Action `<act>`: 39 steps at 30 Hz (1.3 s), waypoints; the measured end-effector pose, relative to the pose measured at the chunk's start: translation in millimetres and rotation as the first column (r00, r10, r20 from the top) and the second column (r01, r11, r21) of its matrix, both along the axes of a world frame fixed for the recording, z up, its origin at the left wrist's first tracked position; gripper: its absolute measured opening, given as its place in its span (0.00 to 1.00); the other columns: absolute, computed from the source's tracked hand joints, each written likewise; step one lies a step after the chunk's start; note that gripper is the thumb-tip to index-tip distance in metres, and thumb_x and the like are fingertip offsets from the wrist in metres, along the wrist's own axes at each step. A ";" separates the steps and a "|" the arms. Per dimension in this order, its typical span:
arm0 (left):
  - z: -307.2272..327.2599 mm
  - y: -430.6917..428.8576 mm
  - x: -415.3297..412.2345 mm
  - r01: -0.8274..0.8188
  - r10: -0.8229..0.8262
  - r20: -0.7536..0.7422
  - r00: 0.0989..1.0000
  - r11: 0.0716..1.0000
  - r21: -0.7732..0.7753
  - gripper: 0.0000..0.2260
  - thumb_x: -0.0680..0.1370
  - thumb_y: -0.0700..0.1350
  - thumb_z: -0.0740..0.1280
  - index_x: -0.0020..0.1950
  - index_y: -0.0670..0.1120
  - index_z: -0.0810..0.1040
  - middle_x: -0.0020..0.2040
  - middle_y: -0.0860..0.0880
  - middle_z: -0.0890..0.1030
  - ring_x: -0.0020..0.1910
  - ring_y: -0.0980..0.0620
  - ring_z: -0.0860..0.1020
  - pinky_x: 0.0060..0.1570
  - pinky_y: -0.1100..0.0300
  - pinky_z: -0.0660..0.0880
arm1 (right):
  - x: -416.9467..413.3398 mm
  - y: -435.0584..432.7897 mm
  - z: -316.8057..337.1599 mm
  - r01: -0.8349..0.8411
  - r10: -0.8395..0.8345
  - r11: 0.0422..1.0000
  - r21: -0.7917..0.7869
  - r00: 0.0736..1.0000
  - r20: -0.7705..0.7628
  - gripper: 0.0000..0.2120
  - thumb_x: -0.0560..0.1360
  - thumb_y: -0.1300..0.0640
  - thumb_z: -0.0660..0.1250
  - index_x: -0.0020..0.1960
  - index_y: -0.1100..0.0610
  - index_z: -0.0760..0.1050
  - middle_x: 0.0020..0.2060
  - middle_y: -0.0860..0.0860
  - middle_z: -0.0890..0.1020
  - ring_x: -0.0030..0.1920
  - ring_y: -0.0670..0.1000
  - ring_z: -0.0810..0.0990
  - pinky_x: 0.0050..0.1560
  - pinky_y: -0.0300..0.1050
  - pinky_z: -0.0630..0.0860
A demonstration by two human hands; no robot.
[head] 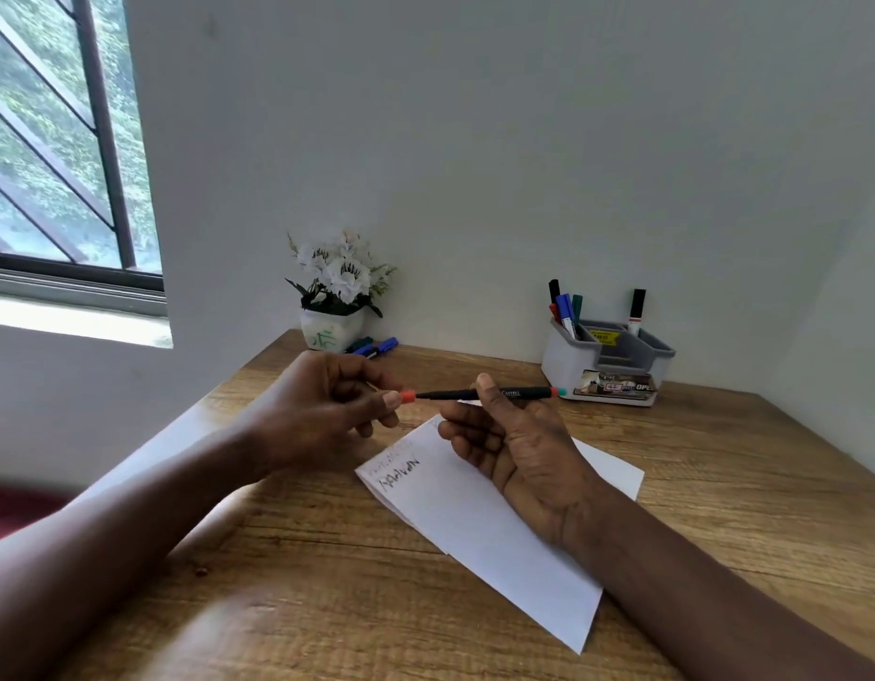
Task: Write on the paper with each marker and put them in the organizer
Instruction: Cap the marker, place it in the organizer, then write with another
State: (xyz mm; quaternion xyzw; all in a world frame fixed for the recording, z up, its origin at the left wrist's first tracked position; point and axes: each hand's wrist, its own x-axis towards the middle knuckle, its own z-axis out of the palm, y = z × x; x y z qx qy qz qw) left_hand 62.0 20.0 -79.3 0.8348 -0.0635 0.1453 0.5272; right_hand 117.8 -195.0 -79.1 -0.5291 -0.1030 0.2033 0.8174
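While the right hand (514, 444) grips the black marker (519, 393) level above the paper (475, 523), the left hand (322, 405) pinches its orange cap (408, 397), seemingly to pull or seat it, well apart from the organizer (563, 366).

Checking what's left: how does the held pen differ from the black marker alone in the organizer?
The pen lies level between left hand and right hand; the black marker stands upright in the organizer. The pen is slim with an orange end; the marker is thicker, white-barrelled. Both are partly black.
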 end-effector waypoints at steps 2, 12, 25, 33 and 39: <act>-3.1 4.0 3.1 -0.080 0.075 0.053 0.996 0.990 0.115 0.14 0.72 0.56 0.74 0.50 0.48 0.85 0.43 0.50 0.88 0.40 0.52 0.84 0.47 0.49 0.83 | -0.3 -0.3 0.0 0.016 -0.016 1.000 0.002 1.000 -0.014 0.09 0.79 0.55 0.69 0.44 0.60 0.79 0.40 0.61 0.87 0.35 0.54 0.86 0.35 0.42 0.83; -7.6 13.3 12.1 -0.182 0.248 -0.010 0.969 0.738 0.650 0.25 0.67 0.77 0.60 0.52 0.64 0.80 0.57 0.62 0.79 0.60 0.57 0.76 0.60 0.47 0.76 | -3.9 -3.5 1.2 -0.033 0.038 0.997 -0.068 0.997 0.063 0.07 0.79 0.58 0.68 0.47 0.61 0.82 0.35 0.57 0.84 0.33 0.52 0.83 0.35 0.42 0.79; 0.6 -3.5 1.9 -0.020 0.218 -0.239 0.946 0.776 0.630 0.39 0.71 0.71 0.69 0.78 0.60 0.63 0.80 0.53 0.64 0.76 0.52 0.65 0.73 0.51 0.65 | -1.9 -4.1 1.2 -0.012 0.273 0.848 -0.529 0.866 0.418 0.05 0.79 0.61 0.70 0.51 0.61 0.84 0.40 0.58 0.87 0.39 0.54 0.85 0.42 0.45 0.82; -2.3 2.6 7.2 -0.002 0.205 -0.263 0.943 0.793 0.609 0.36 0.74 0.69 0.68 0.78 0.59 0.63 0.79 0.53 0.66 0.74 0.52 0.67 0.73 0.51 0.66 | 8.4 -2.9 -1.1 0.006 0.341 0.791 -0.612 0.826 0.449 0.01 0.75 0.67 0.71 0.45 0.64 0.79 0.35 0.57 0.86 0.34 0.52 0.82 0.35 0.43 0.79; -3.0 4.7 10.5 -0.017 0.217 -0.261 0.941 0.799 0.601 0.37 0.73 0.69 0.69 0.79 0.59 0.62 0.79 0.53 0.66 0.75 0.51 0.67 0.73 0.51 0.66 | 12.9 2.0 -5.4 0.136 0.343 0.750 -0.647 0.756 0.557 0.09 0.74 0.61 0.73 0.45 0.67 0.78 0.27 0.53 0.79 0.27 0.48 0.76 0.28 0.41 0.74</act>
